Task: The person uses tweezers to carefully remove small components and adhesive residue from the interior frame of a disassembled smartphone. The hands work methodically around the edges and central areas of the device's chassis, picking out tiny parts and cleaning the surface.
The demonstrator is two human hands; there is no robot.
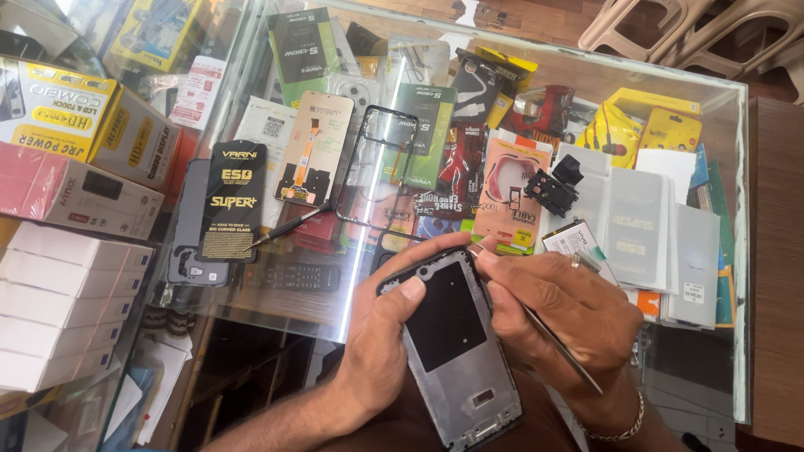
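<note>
Glass counter stretches beyond our hands, strewn with packaged phone parts, and past our grip lie a bare black phone frame, a screen panel and a screwdriver. Our left hand is wrapped around the edge of an opened phone chassis, thumb pressed on its dark inner plate. Our right hand is pinched shut on thin metal tweezers, fingertips touching the chassis's top corner, close above the counter's near edge.

packages and a phone frame crowd the glass counter; its near-left strip lies bare.
</note>
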